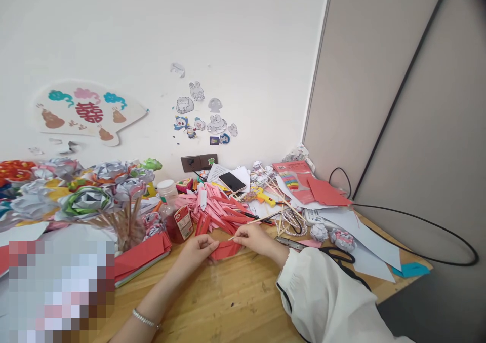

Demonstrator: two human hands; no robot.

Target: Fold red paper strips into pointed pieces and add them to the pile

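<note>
Above the front of the wooden table, my left hand pinches the left end of a curved red paper strip. Close to its right end is my right hand, its fingers closed on a thin wooden stick whose tip points toward the strip. Whether the right fingers also touch the paper I cannot tell. Just behind both hands lies a heap of pink and red folded paper strips.
Paper flowers on sticks stand at left beside stacked red paper. A jar, a phone and a yellow glue gun are behind. Black scissors lie right, near a bead string and black cable.
</note>
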